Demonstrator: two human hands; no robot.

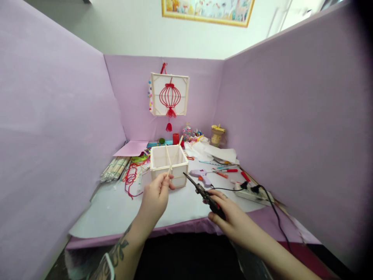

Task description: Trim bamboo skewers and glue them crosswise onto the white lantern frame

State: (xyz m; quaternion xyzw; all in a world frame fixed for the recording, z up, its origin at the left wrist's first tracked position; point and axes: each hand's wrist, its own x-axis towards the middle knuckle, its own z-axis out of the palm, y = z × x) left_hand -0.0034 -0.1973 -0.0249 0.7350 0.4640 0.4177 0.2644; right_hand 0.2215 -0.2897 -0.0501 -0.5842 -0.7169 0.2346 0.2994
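My left hand is closed in a pinch on a thin pale wooden stick, whose upper end points toward a white box-shaped frame. This open-topped frame has pale wooden edges and white sides, and it stands on the table just beyond my left hand. Sticks lie across its top. In my right hand are dark long-nosed pliers with black handles and a bit of red. Their narrow tip points up and left, near the frame's front right corner. Some of my right fingers are hidden behind the handles.
A lilac glue gun lies right of the frame, its cord running to a power strip. Red yarn and bundled sticks lie left. Papers sit behind. A decorated lantern hangs at the back; lilac partitions enclose the table.
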